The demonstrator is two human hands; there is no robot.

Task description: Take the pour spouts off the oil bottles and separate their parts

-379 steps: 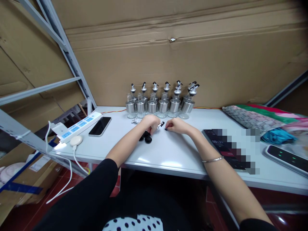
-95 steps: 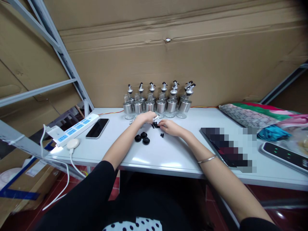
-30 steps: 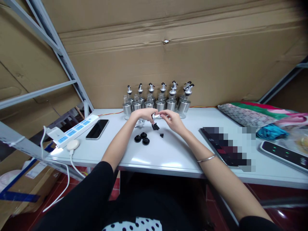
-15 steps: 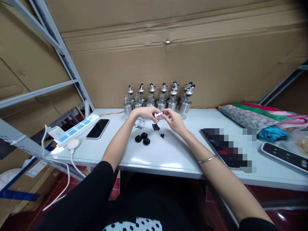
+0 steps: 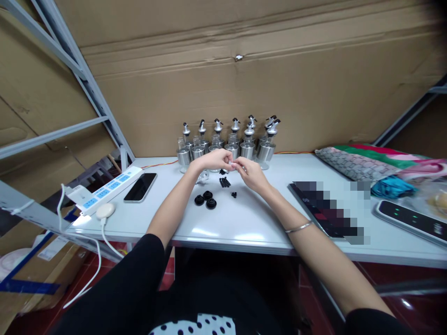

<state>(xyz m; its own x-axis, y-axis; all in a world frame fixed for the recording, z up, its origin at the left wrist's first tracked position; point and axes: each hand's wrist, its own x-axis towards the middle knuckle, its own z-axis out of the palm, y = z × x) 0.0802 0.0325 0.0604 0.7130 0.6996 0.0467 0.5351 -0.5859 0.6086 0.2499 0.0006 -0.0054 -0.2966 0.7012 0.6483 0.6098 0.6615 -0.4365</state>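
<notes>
Glossy white table [image 5: 244, 223], long front edge under forearms. Glass bottles [image 5: 247, 150] in cylindrical steel sleeves, grouped behind hands; contents unclear. Left hand [image 5: 217, 159], right hand [image 5: 250, 173] pinch small pale part [image 5: 231, 163] between fingertips, mostly hidden. Nearer edge: ridged black stoppers [image 5: 211, 204], slim black pieces [image 5: 224, 182], tiny black bits [image 5: 233, 195].

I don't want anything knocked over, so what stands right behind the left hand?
Metal-sleeved glass bottles stand behind the left hand, their upper parts in view. The hand hides lower parts of some, and the tabletop there too.
</notes>
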